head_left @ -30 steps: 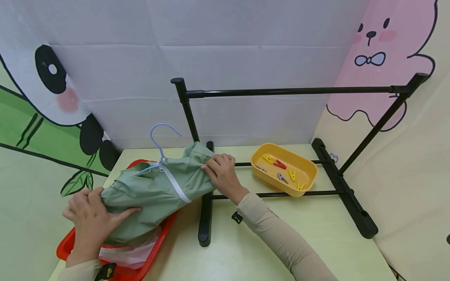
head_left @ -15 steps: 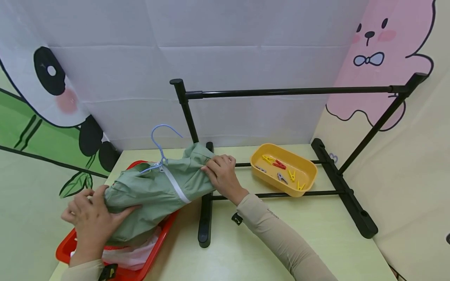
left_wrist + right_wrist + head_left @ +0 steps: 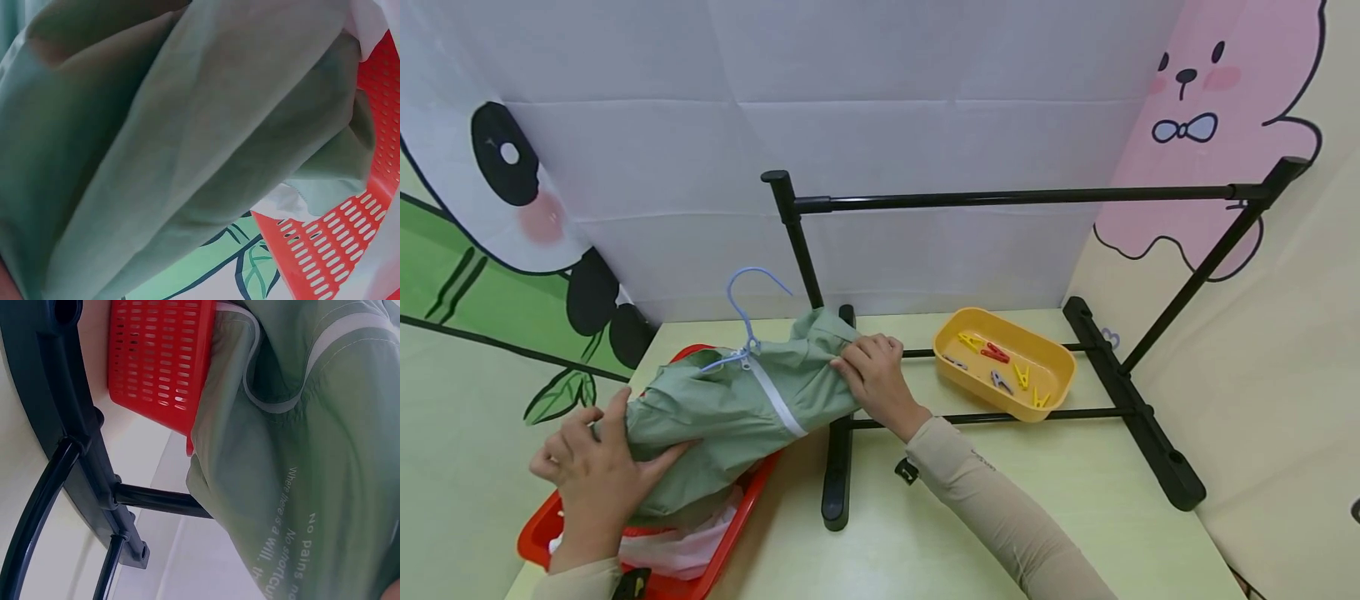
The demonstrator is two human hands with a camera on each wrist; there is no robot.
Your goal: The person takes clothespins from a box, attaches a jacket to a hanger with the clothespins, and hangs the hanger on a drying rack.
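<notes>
A sage-green zip jacket [image 3: 700, 433] with a white zipper hangs on a blue clothes hanger [image 3: 747, 312], whose hook sticks up above the collar. My left hand [image 3: 597, 467] grips the jacket's left end, thumb across the front. At the other end, my right hand [image 3: 876, 371] pinches the bunched cloth. In the left wrist view, folds of the green jacket [image 3: 187, 156] fill most of the picture. White lettering shows on the jacket [image 3: 281, 456] in the right wrist view, where only a bit of finger appears at the lower right corner.
Beneath the jacket stands a red basket [image 3: 741, 517] holding a pale pink cloth [image 3: 681, 546]. A black clothes rack [image 3: 1015, 200] stands on the table [image 3: 970, 508]. Across its lower bars sits a yellow tray [image 3: 951, 371] with several red, yellow and grey clothespins.
My left hand has shifted slightly at the jacket's edge. The right hand and the jacket hold almost the same place, and the head view has moved a little.
</notes>
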